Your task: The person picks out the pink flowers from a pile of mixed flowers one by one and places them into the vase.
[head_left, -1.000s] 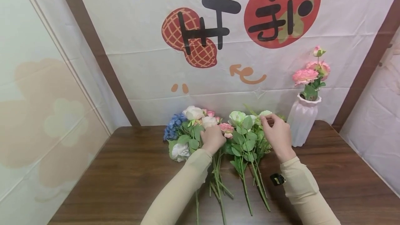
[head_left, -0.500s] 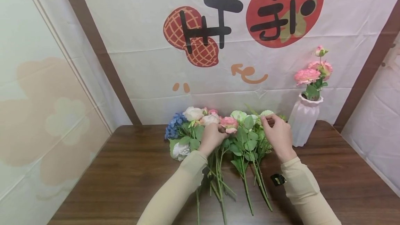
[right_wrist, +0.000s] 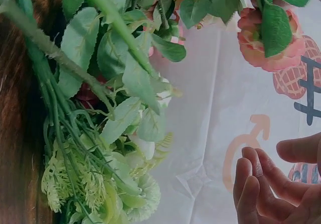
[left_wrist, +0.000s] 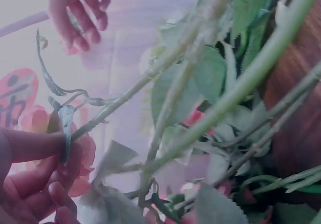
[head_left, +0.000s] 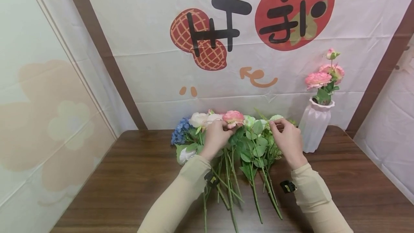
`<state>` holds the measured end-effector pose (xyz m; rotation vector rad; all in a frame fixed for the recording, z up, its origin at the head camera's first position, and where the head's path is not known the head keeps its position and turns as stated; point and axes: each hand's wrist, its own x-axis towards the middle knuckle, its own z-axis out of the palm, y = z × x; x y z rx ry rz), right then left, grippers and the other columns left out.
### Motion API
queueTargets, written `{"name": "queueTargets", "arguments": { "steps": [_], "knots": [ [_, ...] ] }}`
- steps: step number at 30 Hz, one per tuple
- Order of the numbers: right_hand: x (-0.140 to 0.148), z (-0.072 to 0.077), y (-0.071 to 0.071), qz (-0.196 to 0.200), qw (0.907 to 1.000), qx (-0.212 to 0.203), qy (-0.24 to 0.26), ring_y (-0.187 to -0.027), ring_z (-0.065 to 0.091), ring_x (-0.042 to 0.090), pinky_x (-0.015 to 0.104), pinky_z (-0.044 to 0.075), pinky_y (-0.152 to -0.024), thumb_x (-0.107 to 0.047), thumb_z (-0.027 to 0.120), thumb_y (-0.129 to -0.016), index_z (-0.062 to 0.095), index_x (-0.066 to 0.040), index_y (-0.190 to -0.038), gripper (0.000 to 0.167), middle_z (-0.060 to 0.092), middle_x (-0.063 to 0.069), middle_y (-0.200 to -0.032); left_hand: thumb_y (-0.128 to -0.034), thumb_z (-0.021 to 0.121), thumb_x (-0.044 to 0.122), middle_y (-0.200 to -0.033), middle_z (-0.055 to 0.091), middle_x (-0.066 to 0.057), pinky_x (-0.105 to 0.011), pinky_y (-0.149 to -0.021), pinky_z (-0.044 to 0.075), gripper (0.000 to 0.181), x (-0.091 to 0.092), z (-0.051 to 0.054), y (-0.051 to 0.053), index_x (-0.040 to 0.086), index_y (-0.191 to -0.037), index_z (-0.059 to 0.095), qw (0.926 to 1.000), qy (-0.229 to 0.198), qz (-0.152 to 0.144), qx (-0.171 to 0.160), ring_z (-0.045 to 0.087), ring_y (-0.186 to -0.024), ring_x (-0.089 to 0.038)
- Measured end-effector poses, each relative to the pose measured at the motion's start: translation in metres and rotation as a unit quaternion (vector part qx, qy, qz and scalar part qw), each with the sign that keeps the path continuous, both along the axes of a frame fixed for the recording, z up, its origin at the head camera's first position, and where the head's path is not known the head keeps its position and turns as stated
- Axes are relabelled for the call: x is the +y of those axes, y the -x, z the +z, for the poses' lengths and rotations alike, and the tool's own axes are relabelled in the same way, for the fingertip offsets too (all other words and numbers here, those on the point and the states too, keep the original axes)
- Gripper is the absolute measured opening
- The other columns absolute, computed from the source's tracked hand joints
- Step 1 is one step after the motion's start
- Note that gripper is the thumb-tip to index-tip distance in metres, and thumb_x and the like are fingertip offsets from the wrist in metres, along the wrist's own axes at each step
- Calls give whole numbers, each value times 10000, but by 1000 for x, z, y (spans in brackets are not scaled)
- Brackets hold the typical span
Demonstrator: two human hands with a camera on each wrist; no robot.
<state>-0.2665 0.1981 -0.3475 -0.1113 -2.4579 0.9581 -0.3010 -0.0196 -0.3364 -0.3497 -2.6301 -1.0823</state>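
Note:
Thumb and fingers of the left hand (head_left: 215, 137) pinch the stem just beneath a pink flower (head_left: 233, 118), which is raised over the bunch. The left wrist view shows the fingers (left_wrist: 45, 146) on this stem, with the pink petals (left_wrist: 85, 161) behind them. Above the pale green flowers (right_wrist: 143, 199), the right hand (head_left: 288, 141) hovers; in the right wrist view this hand (right_wrist: 281, 184) has its thumb and loosely bent fingers apart, with nothing between them. White flowers (head_left: 198, 119) and a blue one (head_left: 181, 130) lie left of the left hand.
A white vase (head_left: 313, 127) holding pink flowers (head_left: 318, 80) stands at the back right of the brown table (head_left: 129, 179). Green stems (head_left: 255, 197) extend toward the front. A printed cloth (head_left: 145, 74) hangs behind.
The left hand has shifted from the white flower to the pink one beside it, taken hold and lifted it slightly. The right hand has stayed nearly still.

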Motion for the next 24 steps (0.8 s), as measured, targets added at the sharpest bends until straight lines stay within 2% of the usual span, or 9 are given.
{"name": "queueTargets", "arguments": {
  "steps": [5,11,18,24],
  "knots": [
    [-2,2,-2,86,10000,9,37,-821,666,296,400,511,-628,-448,460,-967,668,-99,-1046,415,709,143,-981,-815,731,212,-561,562,16,-240,-534,357,275,-5,8,-7,103,-599,600,9994,-238,-34,244,428,-510,-108],
    [-3,3,-3,247,9996,169,10,-785,665,288,396,512,-614,-422,479,-967,672,-89,-1032,390,710,149,-949,-829,724,215,-573,599,-13,-246,-548,367,319,-10,14,-13,103,-578,561,9974,-662,-116,244,431,-518,-121],
    [-5,3,-4,295,9993,232,-57,-770,666,280,381,506,-605,-434,486,-962,676,-88,-1027,400,714,143,-934,-826,733,209,-672,657,-25,-261,-584,418,200,-15,17,-19,86,-679,675,9942,-1040,28,265,500,-597,-119],
    [-8,2,-5,365,9991,183,-99,-759,661,268,371,499,-608,-403,507,-959,677,-89,-1033,364,714,138,-931,-823,732,204,-655,676,-24,-301,-640,458,187,-21,16,-27,91,-682,687,9911,-1074,149,768,572,-615,-144]
  ]
}}
